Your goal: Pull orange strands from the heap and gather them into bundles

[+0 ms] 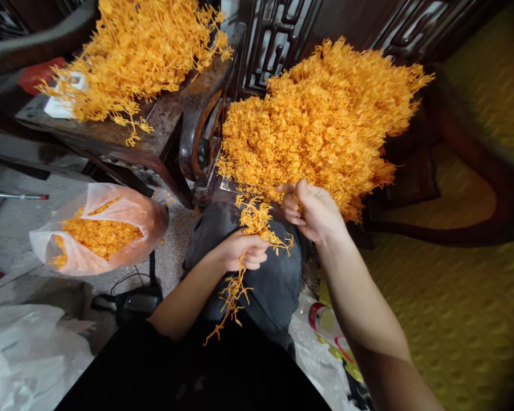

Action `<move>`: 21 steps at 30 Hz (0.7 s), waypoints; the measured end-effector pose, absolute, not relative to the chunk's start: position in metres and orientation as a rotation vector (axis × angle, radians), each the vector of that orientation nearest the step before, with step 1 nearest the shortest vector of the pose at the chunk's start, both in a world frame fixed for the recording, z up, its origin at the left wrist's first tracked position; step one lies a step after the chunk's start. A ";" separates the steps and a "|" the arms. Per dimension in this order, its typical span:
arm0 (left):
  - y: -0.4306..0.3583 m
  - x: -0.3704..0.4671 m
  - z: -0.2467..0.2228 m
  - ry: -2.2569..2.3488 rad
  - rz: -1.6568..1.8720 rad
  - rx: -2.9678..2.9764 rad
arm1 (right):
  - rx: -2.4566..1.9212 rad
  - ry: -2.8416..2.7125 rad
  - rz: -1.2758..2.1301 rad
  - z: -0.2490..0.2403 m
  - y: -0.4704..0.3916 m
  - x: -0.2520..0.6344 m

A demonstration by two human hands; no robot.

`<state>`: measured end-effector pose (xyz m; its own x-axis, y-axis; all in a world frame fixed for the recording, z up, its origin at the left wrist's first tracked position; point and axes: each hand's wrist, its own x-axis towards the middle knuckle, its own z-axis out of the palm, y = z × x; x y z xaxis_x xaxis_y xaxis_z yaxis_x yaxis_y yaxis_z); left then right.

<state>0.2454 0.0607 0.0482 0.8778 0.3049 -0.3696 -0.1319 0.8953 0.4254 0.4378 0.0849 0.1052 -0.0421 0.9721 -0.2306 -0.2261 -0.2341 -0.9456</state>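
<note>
My left hand (244,251) is closed around an orange plastic sprig (257,220), a branching stem with small flower-like pieces; its bare lower end (229,299) hangs over my lap. My right hand (310,211) pinches at the top of that sprig, fingers curled, at the lower edge of a big heap of orange sprigs (325,120) piled on a dark wooden chair. Whether the right hand holds a loose piece is hidden by its fingers.
A second pile of orange stems (137,51) lies on a dark wooden table (163,131) at upper left. An open plastic bag (124,257) with small orange pieces sits on the floor at left. A yellow cushion (454,319) is at right, clear plastic sheeting (21,354) at lower left.
</note>
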 end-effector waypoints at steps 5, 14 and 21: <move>0.060 0.247 0.050 0.429 0.279 0.425 | -1.442 -1.522 1.244 0.101 0.073 0.424; 0.053 0.240 0.043 0.371 0.268 0.455 | -1.272 -0.688 0.969 0.088 0.116 0.458; 0.059 0.246 0.047 0.394 0.270 0.435 | -1.195 -0.649 1.406 0.096 0.100 0.437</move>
